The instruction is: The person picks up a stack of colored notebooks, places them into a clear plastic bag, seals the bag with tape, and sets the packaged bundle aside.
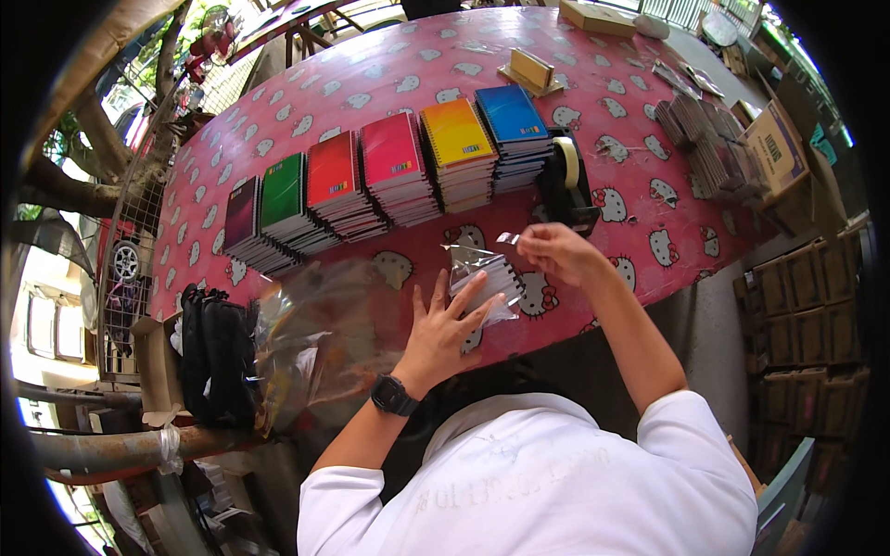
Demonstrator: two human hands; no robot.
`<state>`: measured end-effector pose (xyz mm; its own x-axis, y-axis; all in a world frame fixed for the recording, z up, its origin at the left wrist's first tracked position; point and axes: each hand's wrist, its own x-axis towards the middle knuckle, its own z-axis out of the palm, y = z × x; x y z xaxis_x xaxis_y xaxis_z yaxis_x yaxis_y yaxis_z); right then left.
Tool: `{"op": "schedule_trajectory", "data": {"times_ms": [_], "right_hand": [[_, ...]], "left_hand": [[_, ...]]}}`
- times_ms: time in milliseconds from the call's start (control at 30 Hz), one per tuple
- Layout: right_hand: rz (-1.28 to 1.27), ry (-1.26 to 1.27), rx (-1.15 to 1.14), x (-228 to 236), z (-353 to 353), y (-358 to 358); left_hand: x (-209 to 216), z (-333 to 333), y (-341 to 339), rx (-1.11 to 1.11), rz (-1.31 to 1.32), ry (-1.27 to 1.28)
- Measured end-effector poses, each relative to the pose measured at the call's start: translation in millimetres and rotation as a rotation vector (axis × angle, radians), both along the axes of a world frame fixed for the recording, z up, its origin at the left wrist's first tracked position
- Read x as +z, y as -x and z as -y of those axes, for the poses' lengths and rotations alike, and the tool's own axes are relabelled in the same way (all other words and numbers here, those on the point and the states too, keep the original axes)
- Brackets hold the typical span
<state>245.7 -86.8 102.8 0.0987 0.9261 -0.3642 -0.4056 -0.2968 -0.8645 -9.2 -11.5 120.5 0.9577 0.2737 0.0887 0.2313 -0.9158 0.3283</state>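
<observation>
A small stack of spiral notebooks in a clear plastic sleeve (501, 280) lies near the table's front edge, white pages along its side. My left hand (438, 335), fingers spread, rests flat on the sleeve. Just above the sleeve's right corner, my right hand (564, 254) pinches a short strip of clear tape (507, 238) whose free end points left. A black tape dispenser (567, 185) with a roll of tape stands beyond my right hand. Stacks of spiral notebooks run in a row behind the sleeve, from a purple stack (243, 208) to a blue stack (510, 116).
Loose clear plastic bags (324, 324) lie left of my left arm, beside a black cloth bundle (215, 347). Packed notebooks (709, 144) pile up at the right edge near a cardboard box (777, 148). A wooden block (531, 70) sits at the back of the pink table (649, 250).
</observation>
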Motion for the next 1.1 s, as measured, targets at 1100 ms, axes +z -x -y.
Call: {"op": "schedule_trajectory", "data": {"times_ms": [1100], "right_hand": [[0.962,-0.659,-0.002,16.0,36.3,71.4]], "left_hand": [[-28.1,-18.4,-15.0,0.031,0.606,0.315]]}}
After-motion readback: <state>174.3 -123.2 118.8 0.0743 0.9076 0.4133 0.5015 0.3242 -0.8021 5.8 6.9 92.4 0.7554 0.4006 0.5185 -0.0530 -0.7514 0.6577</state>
